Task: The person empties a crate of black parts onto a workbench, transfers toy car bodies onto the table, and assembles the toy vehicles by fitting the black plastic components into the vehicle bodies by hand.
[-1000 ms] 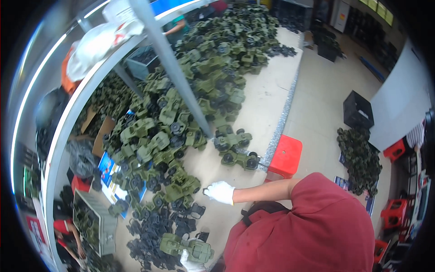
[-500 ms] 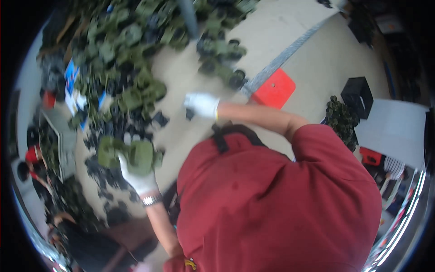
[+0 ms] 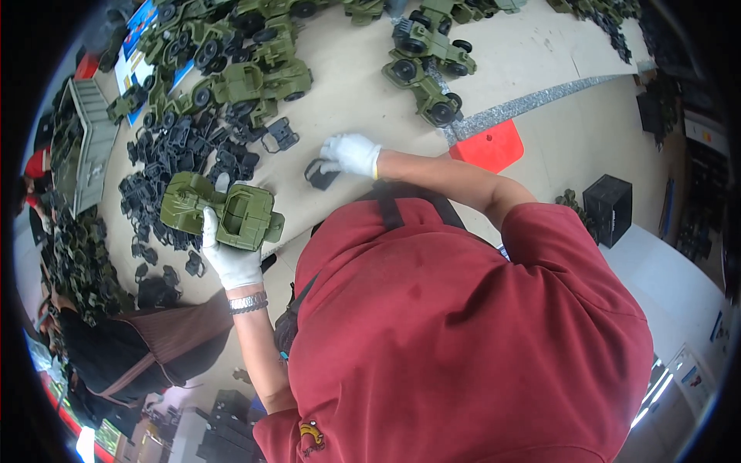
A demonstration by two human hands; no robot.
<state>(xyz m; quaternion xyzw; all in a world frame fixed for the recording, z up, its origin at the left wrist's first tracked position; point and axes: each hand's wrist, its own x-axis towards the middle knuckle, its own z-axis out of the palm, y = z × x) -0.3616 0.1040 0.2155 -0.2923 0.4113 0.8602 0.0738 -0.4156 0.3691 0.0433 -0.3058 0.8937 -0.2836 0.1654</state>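
Olive toy jeep point(image 3: 230, 208), over near right edge of black-parts heap point(image 3: 174, 166), looks part-done: no wheels or blk add-ons visible on it, underside hidden. Plain plastic, moulded hood, open rear tub. L hand point(image 3: 235, 266) clasps it; R hand point(image 3: 351, 156), to heap's right, pinches blk frame point(image 3: 322, 175). Wheeled jeeps point(image 3: 251, 81) beyond heap seem further along; plenty pcs left in heap.

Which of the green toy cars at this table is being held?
The toy car in the left hand, over the small black parts; the other toy cars, with black wheels showing, lie unheld on the table.
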